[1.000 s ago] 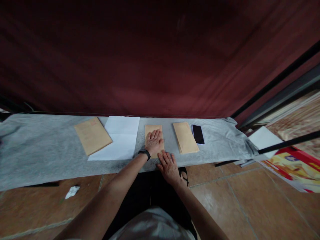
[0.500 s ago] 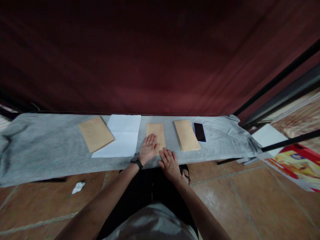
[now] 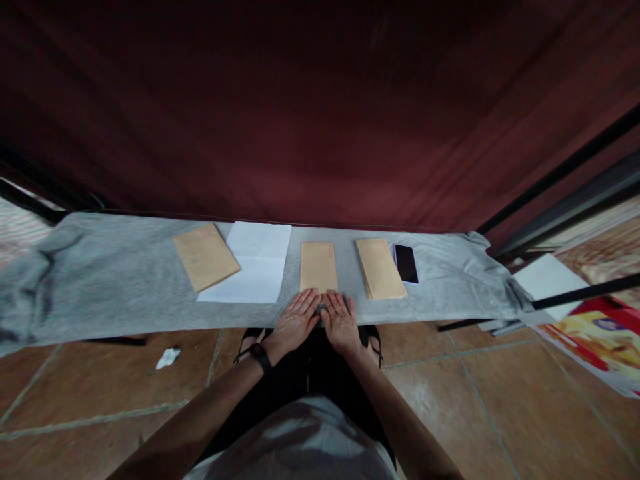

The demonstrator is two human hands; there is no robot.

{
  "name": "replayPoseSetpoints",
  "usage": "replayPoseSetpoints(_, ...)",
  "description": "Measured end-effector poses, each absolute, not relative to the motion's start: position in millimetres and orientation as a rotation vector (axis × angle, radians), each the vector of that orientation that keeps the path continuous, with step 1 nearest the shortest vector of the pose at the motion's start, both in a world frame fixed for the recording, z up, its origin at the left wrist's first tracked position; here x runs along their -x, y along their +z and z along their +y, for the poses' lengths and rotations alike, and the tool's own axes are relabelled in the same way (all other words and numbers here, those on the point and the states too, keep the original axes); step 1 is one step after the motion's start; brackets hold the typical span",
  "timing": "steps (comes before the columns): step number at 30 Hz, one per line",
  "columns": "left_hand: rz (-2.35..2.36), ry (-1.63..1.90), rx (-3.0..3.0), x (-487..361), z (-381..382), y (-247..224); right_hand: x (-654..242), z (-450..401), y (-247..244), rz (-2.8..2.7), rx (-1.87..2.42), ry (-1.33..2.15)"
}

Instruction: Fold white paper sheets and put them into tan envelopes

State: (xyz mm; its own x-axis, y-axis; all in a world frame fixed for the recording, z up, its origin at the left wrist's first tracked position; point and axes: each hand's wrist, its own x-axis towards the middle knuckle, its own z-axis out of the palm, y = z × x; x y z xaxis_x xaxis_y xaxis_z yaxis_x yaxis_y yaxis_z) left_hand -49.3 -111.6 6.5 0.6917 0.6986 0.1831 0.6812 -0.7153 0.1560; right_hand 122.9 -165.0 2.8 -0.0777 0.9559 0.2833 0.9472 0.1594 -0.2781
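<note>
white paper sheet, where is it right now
In the head view, the white sheet lies on the grey cloth left of centre, partly under the leftmost brown envelope and left of the middle envelope.

Makeshift workspace: cloth-draped table (image 3: 125, 280)

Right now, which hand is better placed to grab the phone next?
Probably the right hand: it lies open at the near edge of the middle envelope, closer to the phone. The left hand is farther, with the right hand between.
</note>
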Motion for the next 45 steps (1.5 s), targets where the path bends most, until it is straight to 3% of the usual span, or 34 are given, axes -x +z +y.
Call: replayPoseSetpoints(45, 1.318, 0.403, -2.792, 68, -125, 4, -147, -171, -4, -2.084, 1.802, -0.007)
